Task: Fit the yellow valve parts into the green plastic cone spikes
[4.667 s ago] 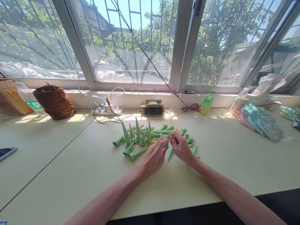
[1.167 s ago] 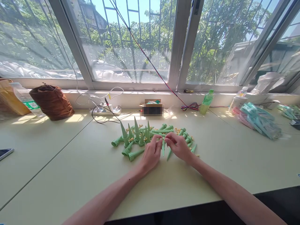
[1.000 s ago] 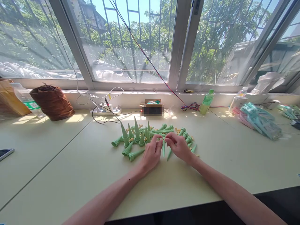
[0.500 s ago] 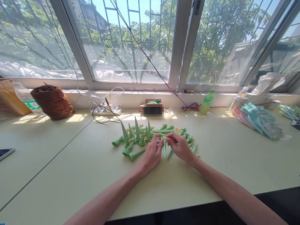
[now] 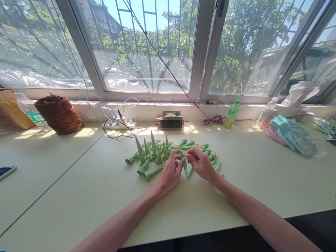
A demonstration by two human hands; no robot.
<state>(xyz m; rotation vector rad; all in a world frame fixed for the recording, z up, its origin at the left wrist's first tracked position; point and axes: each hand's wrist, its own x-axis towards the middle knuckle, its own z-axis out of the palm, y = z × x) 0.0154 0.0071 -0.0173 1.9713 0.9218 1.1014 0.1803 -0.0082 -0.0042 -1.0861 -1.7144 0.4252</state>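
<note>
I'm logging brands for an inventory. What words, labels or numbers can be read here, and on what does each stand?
No text here can be read.
Label on the clear bottle, far left: too small.
Label on the green bottle by the sill: too small.
Front of the box by the sill: blurred out.
The white tub, right: no legible print.
The green spike pinched between left hand and right hand: no print visible.

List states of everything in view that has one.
left hand, pinching the green spike at its wide end
right hand, pinching the same end
green spike, held, tip toward the person
spike pile, some upright, others lying
green bottle, upright, cap on
brown bag, top bunched shut
phone, lying flat
</note>
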